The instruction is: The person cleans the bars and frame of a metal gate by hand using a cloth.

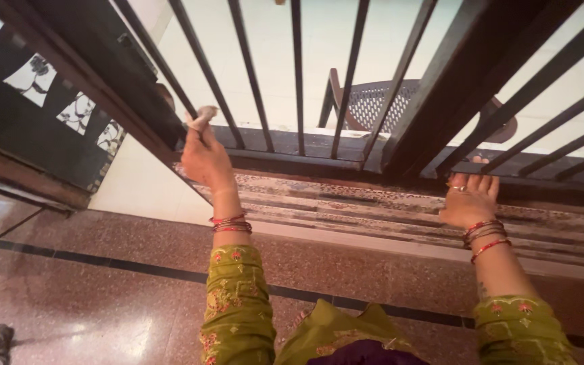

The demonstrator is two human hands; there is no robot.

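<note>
We see the left hand (204,159) raised to the dark metal barred gate (299,101), its fingers pinched around a small pale crumpled cloth (204,113) pressed to one bar low on the left, apparently to rub it; the right hand (469,199) lies flat, fingers spread and holding nothing, on the patterned stone threshold (373,209), seemingly as a brace; a brown perforated plastic chair (373,101) stands far beyond the bars.

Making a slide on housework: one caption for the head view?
Left hand presses a small cloth against a black gate bar; right hand rests on the gate's bottom rail.
</note>
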